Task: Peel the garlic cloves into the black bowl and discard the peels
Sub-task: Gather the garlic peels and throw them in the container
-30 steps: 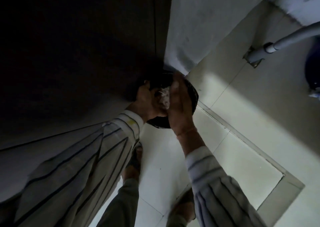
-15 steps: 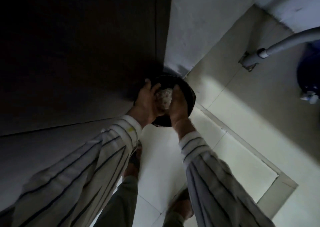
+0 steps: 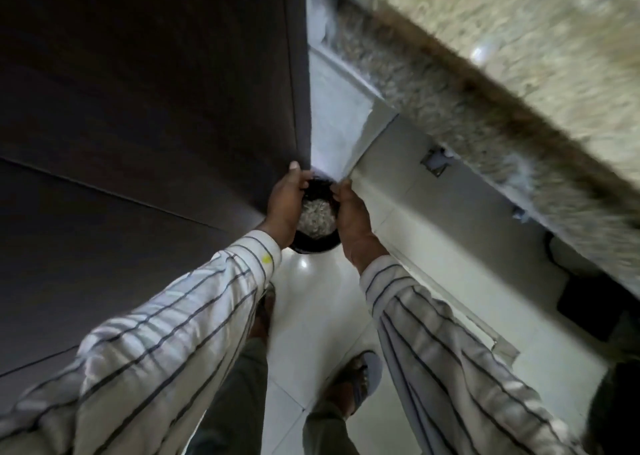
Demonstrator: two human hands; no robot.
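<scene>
Left hand (image 3: 285, 208) and right hand (image 3: 349, 219) grip opposite sides of the black bowl (image 3: 313, 245), steadying the peels (image 3: 317, 217) (probably for discarding)

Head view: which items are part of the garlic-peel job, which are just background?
Job:
black bowl, held between both hands
pale peels heaped inside it
left hand on the bowl's left side
right hand on its right side

Background:
dark cabinet door
speckled stone counter
tiled floor
</scene>
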